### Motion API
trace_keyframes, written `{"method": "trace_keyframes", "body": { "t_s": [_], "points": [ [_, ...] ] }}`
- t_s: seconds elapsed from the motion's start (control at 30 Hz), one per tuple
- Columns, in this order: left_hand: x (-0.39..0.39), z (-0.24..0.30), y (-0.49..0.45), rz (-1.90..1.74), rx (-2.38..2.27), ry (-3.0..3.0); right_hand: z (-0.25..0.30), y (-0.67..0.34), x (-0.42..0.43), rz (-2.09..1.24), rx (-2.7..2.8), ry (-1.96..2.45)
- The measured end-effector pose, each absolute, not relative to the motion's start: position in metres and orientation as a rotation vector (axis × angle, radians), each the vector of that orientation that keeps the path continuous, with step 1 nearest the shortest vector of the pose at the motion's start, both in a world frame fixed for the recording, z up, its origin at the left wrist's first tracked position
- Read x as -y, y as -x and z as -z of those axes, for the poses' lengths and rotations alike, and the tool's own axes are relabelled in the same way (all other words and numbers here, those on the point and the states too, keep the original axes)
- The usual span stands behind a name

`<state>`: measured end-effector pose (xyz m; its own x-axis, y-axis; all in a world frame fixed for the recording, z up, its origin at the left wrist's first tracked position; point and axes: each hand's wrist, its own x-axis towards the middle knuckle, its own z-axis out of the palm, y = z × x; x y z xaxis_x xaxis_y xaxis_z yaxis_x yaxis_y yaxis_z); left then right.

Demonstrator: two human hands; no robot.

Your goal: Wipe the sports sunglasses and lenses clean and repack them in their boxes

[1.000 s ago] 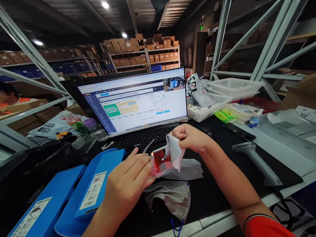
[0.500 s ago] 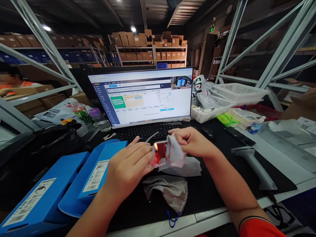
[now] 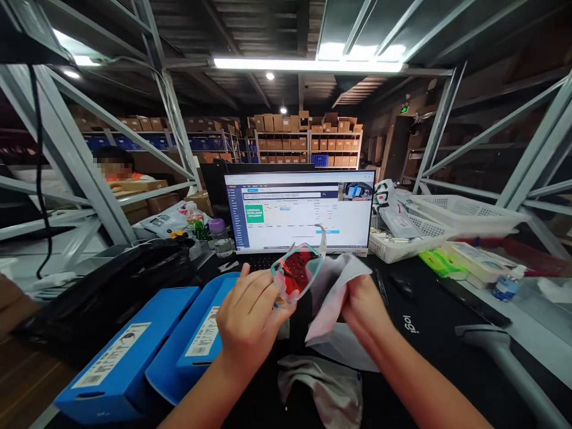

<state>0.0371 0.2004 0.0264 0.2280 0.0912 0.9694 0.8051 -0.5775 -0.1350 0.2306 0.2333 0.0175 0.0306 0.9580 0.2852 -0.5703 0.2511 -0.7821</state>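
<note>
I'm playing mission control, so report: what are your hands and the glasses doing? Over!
Left hand: holding glasses, red lens showing. Right hand: gripping cloth. Pouch: lying below, seemingly not in the way.

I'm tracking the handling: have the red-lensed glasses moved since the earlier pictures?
Yes: in view, the red-lensed glasses rose against the monitor, now overlapping its lower edge.

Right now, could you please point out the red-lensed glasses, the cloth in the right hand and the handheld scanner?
Red-lensed glasses [image 3: 300, 272]: head view, on the lens.
Cloth [image 3: 333, 292]: head view, on its middle.
Handheld scanner [image 3: 513, 369]: head view, on its handle.
</note>
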Motion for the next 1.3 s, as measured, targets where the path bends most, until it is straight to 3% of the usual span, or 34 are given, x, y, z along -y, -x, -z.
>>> {"method": "trace_keyframes", "body": {
  "t_s": [0.13,0.37,0.63,0.83,1.0,1.07,1.2,1.3],
  "points": [
    [-0.196,-0.022,-0.047,1.264,0.872,1.811,-0.001,-0.201,-0.218,-1.395,0.893,0.515],
    [-0.195,0.003,-0.064,1.282,0.843,1.738,0.006,-0.183,-0.187,-0.927,1.075,0.700],
    [-0.182,0.015,-0.078,1.273,0.633,1.792,-0.034,-0.212,-0.189,-1.326,0.674,0.577],
    [-0.188,0.016,-0.069,1.270,0.752,1.683,-0.002,-0.184,-0.180,-0.950,0.953,0.728],
    [-0.187,0.012,-0.073,1.192,0.709,1.709,-0.031,-0.208,-0.195,-1.446,0.734,0.610],
    [-0.186,0.011,-0.079,1.180,0.641,1.759,-0.045,-0.225,-0.204,-1.494,0.622,0.584],
    [-0.188,0.009,-0.082,1.216,0.697,1.739,-0.037,-0.227,-0.206,-1.407,0.643,0.630],
    [-0.190,0.006,-0.072,1.189,0.785,1.737,-0.013,-0.204,-0.197,-1.116,0.888,0.718]
  ]
}}
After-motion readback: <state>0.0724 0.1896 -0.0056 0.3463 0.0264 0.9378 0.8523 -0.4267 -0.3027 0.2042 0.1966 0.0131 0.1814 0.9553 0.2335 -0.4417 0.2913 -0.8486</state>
